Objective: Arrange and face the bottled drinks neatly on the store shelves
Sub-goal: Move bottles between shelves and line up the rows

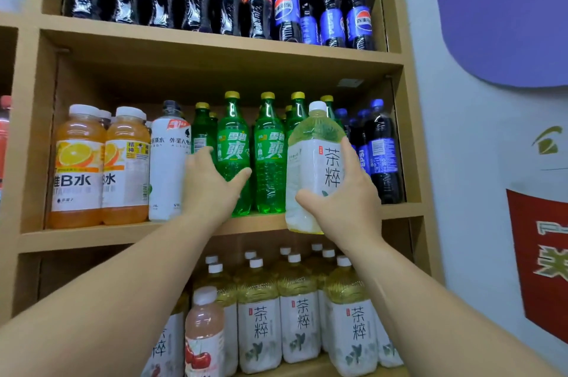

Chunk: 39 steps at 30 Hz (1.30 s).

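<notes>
Pale-yellow tea bottle (313, 143) is hanging just off the middle shelf (123, 233) edge, the right hand (344, 204) wrapping its label. The left hand (209, 183) is clasping a green Sprite bottle (233, 143), probably steadying that row.

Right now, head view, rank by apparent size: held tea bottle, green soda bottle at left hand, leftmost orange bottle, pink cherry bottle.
1-2. tea bottle, orange bottle: alike; tea is nearer the camera, so unranked.
3. green soda bottle, slimmer.
4. pink cherry bottle, partly cut off.
</notes>
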Motion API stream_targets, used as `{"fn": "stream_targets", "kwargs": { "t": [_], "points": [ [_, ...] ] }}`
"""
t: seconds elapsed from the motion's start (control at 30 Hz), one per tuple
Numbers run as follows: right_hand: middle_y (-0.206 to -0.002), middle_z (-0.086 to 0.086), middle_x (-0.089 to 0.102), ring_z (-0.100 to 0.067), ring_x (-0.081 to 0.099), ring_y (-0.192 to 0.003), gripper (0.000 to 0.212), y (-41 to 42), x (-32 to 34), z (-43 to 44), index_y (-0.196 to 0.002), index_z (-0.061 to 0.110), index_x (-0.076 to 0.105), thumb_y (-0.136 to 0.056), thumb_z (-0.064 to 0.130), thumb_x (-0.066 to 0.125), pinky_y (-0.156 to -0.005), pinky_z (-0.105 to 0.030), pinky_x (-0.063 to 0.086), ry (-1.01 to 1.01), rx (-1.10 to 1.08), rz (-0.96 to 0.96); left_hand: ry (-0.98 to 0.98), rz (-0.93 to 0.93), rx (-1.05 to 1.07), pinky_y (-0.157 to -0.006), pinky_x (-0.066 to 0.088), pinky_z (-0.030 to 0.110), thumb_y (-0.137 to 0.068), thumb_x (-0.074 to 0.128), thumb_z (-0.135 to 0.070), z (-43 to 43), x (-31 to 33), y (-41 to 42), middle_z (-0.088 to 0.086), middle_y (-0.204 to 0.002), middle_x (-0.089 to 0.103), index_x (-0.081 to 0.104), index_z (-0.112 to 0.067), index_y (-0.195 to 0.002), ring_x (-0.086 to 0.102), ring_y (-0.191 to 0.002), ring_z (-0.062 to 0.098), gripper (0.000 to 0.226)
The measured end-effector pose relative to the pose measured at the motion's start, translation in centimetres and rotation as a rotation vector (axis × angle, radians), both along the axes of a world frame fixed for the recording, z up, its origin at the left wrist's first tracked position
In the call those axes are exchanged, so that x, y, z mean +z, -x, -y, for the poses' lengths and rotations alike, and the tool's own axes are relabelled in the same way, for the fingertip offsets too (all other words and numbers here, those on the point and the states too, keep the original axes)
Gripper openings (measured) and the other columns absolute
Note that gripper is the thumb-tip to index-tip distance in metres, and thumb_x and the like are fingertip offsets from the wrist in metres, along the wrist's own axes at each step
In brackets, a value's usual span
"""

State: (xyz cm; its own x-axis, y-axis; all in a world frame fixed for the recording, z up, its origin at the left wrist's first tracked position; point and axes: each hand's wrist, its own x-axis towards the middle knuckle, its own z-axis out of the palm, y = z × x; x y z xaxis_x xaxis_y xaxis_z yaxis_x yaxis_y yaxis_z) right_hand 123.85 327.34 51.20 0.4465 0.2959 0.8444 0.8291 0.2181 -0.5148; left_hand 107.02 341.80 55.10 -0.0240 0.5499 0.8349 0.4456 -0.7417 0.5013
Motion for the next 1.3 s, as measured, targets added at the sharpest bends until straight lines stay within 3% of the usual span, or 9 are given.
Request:
{"fn": "stream_targets", "kwargs": {
  "t": [0.13, 0.33, 0.5, 0.6, 0.7, 0.83, 1.0, 1.17, 1.3],
  "points": [
    [-0.122, 0.013, 0.049, -0.01, 0.053, -0.11, 0.116, -0.5, -1.5, 1.4, -0.16, 0.042, 0.016, -0.065, 0.046, 0.081, -0.085, -0.028, 0.047, -0.092, 0.049, -0.065, -0.326, 0.099, -0.083, -0.09, 0.047, 0.038, -0.092, 0.068, -0.04, 4.7, -2.7, 0.0, -0.002, -0.116, 0.051, 0.049, -0.018, -0.131, 0.052, -0.106, 0.021, 0.048],
    [-0.127, 0.022, 0.049, 0.001, 0.054, -0.111, 0.115, 0.0, -5.4, 3.7, -0.158, 0.047, 0.02, -0.059, 0.048, 0.08, -0.086, -0.016, 0.045, -0.06, 0.053, -0.028, 0.058, -0.033, -0.598, -0.068, 0.047, 0.026, -0.092, 0.068, -0.047, 10.7, -6.7, -2.9, -0.011, -0.104, 0.064, 0.057, -0.033, -0.12, 0.062, -0.079, -0.001, 0.032],
    [-0.119, 0.022, 0.046, 0.017, 0.046, -0.098, 0.116, 0.5, -11.7, 4.8, -0.158, 0.048, 0.019, -0.062, 0.038, 0.084, -0.078, -0.004, 0.037, 0.021, 0.038, -0.018, 0.233, -0.07, -0.597, -0.069, 0.048, 0.023, -0.077, 0.078, -0.061, 10.8, -9.9, -3.7, -0.016, -0.104, 0.068, 0.054, -0.034, -0.13, 0.065, -0.092, 0.001, 0.064],
    [-0.132, 0.018, 0.044, 0.007, 0.043, -0.101, 0.12, 0.6, -15.6, 4.2, -0.156, 0.056, 0.006, -0.065, 0.044, 0.082, -0.079, -0.018, 0.04, 0.158, 0.031, 0.025, 0.343, -0.168, -0.522, -0.065, 0.058, 0.03, -0.067, 0.084, -0.063, 11.0, -12.4, -3.6, -0.017, -0.099, 0.068, 0.055, -0.038, -0.117, 0.067, -0.086, 0.001, 0.064],
    [-0.141, 0.019, 0.039, 0.011, 0.032, -0.099, 0.119, 0.5, -18.4, 3.0, -0.155, 0.056, -0.002, -0.068, 0.05, 0.079, -0.076, -0.016, 0.037, 0.265, 0.053, 0.036, 0.465, -0.196, -0.477, -0.071, 0.063, 0.042, -0.065, 0.088, -0.057, 10.0, -14.7, -3.9, -0.013, -0.1, 0.069, 0.055, -0.033, -0.114, 0.069, -0.088, 0.009, 0.064],
    [-0.151, 0.017, 0.036, -0.002, 0.045, -0.124, 0.116, 0.4, -21.4, 1.0, -0.157, 0.052, 0.001, -0.07, 0.053, 0.078, -0.085, -0.017, 0.038, 0.329, 0.06, 0.048, 0.597, -0.107, -0.515, -0.075, 0.064, 0.042, -0.07, 0.092, -0.039, 8.2, -18.0, -4.1, -0.01, -0.104, 0.071, 0.053, -0.031, -0.116, 0.07, -0.093, 0.01, 0.061],
    [-0.158, 0.02, 0.026, -0.002, 0.032, -0.141, 0.12, 0.4, -24.0, -1.4, -0.155, 0.053, -0.007, -0.075, 0.055, 0.082, -0.101, -0.018, 0.034, 0.358, 0.121, 0.005, 0.655, -0.001, -0.556, -0.076, 0.065, 0.041, -0.071, 0.093, -0.025, 5.7, -21.3, -4.5, -0.01, -0.107, 0.073, 0.051, -0.033, -0.128, 0.075, -0.093, 0.012, 0.072],
    [-0.157, 0.014, 0.029, -0.005, 0.032, -0.143, 0.13, -0.2, -25.5, -2.8, -0.139, 0.068, -0.023, -0.071, 0.054, 0.087, -0.112, -0.026, 0.035, 0.394, 0.156, -0.057, 0.618, -0.091, -0.53, -0.075, 0.062, 0.033, -0.075, 0.091, -0.031, 4.3, -22.9, -5.0, -0.013, -0.114, 0.071, 0.045, -0.035, -0.138, 0.072, -0.099, 0.009, 0.078],
    [-0.155, 0.011, 0.028, -0.009, 0.032, -0.141, 0.13, -1.2, -26.5, -4.1, -0.149, 0.059, -0.022, -0.074, 0.058, 0.083, -0.112, -0.029, 0.037, 0.406, 0.095, -0.045, 0.614, -0.127, -0.498, -0.089, 0.06, 0.051, -0.057, 0.087, -0.06, 3.0, -23.3, -6.1, -0.01, -0.128, 0.067, 0.039, -0.04, -0.145, 0.069, -0.112, 0.015, 0.102]
  ]
}}
